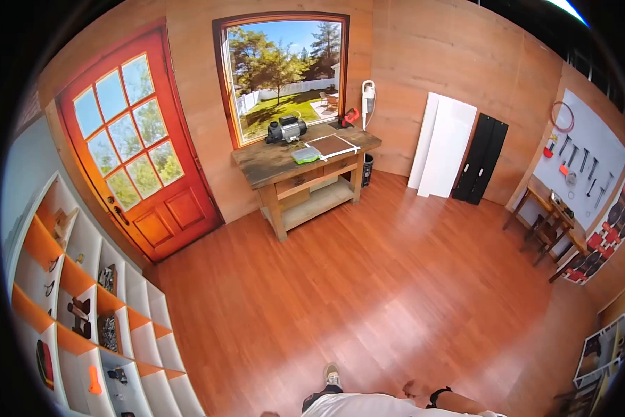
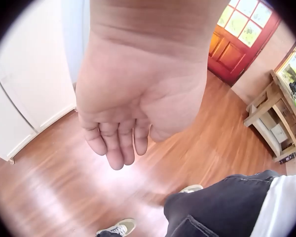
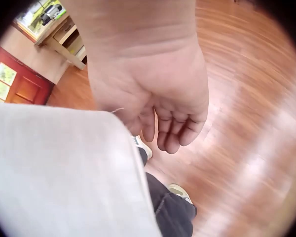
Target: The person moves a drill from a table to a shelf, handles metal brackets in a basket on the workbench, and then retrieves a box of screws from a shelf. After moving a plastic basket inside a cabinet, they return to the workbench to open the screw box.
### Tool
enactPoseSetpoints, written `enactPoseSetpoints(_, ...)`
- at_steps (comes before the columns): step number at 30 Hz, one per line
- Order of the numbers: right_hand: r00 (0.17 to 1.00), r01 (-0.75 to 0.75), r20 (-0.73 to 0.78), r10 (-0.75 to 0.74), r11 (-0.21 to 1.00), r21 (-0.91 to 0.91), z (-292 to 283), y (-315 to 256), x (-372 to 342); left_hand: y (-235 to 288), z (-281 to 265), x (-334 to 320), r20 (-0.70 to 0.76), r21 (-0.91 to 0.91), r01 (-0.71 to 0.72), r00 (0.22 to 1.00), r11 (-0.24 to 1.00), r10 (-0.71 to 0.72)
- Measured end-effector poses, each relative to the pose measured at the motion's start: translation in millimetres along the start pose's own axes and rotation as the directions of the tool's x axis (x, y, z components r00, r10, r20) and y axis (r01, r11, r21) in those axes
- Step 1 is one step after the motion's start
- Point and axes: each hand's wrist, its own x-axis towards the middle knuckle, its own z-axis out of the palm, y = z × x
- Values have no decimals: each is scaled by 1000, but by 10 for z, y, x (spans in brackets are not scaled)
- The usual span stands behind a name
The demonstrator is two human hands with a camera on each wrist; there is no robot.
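Observation:
My left hand (image 2: pixel 138 94) hangs with its palm toward the left wrist camera, fingers relaxed and holding nothing. In the right wrist view my right hand (image 3: pixel 155 94) hangs loosely beside the white shirt (image 3: pixel 64 163), its fingers slightly bent and nothing in them. At the bottom of the head view the right hand (image 1: pixel 416 390) shows near a dark wristband (image 1: pixel 437 397), above the floor. Only a small bit of the left hand (image 1: pixel 269 414) appears at that view's lower edge. Neither hand touches an object.
A wooden workbench (image 1: pixel 257 167) with a motor (image 1: pixel 286 129) and a green item (image 1: pixel 307 155) stands under the window. Shelves (image 1: pixel 140 313) line the left side, near a red door (image 1: pixel 138 139). White panels (image 1: pixel 448 146) lean at the back; a small table (image 1: pixel 555 208) stands right.

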Motion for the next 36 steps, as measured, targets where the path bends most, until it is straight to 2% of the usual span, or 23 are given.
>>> enactPoseSetpoints(1,998,32,-49,-29,997,64,-314,-164,73,-42,-183,512,20,-622,288,935,728,-353)
enactPoseSetpoints(2,994,70,-94,-58,989,130,-639,-364,152,466,-524,730,-99,77,151,985,986,-143)
enactPoseSetpoints(3,987,110,-136,-84,974,198,-930,-571,230,714,-702,1084,-212,-267,237,931,934,-297)
enactPoseSetpoints(4,979,151,-173,-106,951,269,-1138,-742,329,1005,-944,1320,-303,-220,44,947,975,-111)
enactPoseSetpoints(7,945,279,-292,-148,832,480,-1580,-684,657,2380,-1682,1607,-315,-307,39,939,951,-140)
enactPoseSetpoints(11,960,205,-278,-42,784,587,-2011,-845,1105,2859,-2101,2321,-313,-325,-50,948,945,-58)
enactPoseSetpoints(13,979,56,-196,58,847,529,-2163,-778,1390,3009,-2223,2546,-236,-284,87,959,955,-157)
enactPoseSetpoints(14,980,57,-190,53,845,531,-2285,-780,1507,2895,-2241,2741,-192,-328,76,971,942,-145)
enactPoseSetpoints(16,977,-132,-67,204,817,561,-2535,-777,1709,2619,-2267,2960,-122,-363,129,975,923,-185)
enactPoseSetpoints(19,967,-183,-35,252,787,590,-3006,-775,2146,2561,-2357,2979,13,-326,356,928,876,-372)
enactPoseSetpoints(20,967,-186,-32,252,788,587,-3224,-859,2233,2154,-2416,3122,269,-403,352,928,845,-259)
enactPoseSetpoints(21,974,-167,-27,224,797,581,-3445,-988,2360,2465,-2544,3000,294,-258,320,925,912,-242)
enactPoseSetpoints(22,981,-146,-23,194,807,572,-3705,-1130,2521,2664,-2667,3102,288,-265,318,927,910,-240)
enactPoseSetpoints(23,993,-36,-86,78,912,408,-4000,-1300,2695,2680,-2792,3180,298,-176,-46,950,983,98)
enactPoseSetpoints(24,992,71,-118,-46,972,222,-4287,-1445,2906,2645,-2887,3271,335,-95,-406,847,909,413)
enactPoseSetpoints(25,954,209,-254,-162,962,173,-4499,-1540,3165,2602,-3006,3526,341,273,-410,887,870,311)
enactPoseSetpoints(26,957,192,-254,-143,964,182,-4768,-1748,3287,2613,-3070,3742,315,598,-364,926,714,208)
enactPoseSetpoints(27,948,239,-246,-202,962,130,-5076,-2058,3238,2789,-3131,3801,123,113,-253,963,961,239)
enactPoseSetpoints(28,941,247,-306,-142,908,337,-5298,-2355,3247,3053,-3268,3940,-67,-427,-168,986,888,154)
enactPoseSetpoints(30,957,258,-252,-142,815,519,-5675,-2807,3306,4061,-3563,4218,-161,-429,197,944,881,-289)
enactPoseSetpoints(32,959,265,-233,-163,810,523,-5904,-3169,3350,4534,-3895,4566,-174,-278,107,972,954,-160)
enactPoseSetpoints(34,948,315,-221,-230,780,540,-6056,-3395,3483,4164,-4031,5309,-139,-466,81,977,881,-164)
enactPoseSetpoints(36,961,277,-167,-222,806,523,-6181,-3498,3612,4395,-4277,5822,-139,-503,157,956,850,-259)
